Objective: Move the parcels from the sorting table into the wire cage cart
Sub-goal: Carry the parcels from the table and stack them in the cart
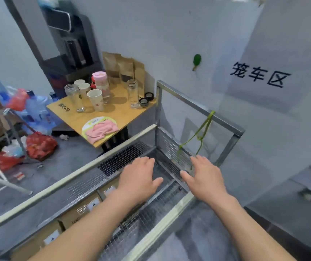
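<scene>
The wire cage cart (198,105) fills the lower middle, its metal frame and mesh walls running from the bottom left to the wall. Several brown cardboard parcels (79,213) with white labels lie inside it along the left mesh wall. My left hand (139,178) and my right hand (205,178) hover side by side over the cart's far end, palms down, fingers straight, holding nothing. A green cord (203,129) hangs from the cart's top rail just beyond my right hand.
A small wooden table (113,113) with glasses, paper cups, brown pouches and a pink cloth stands left of the cart. Red and blue plastic bags (39,144) and clutter cover the floor at left. A white wall with a sign (260,76) is behind the cart.
</scene>
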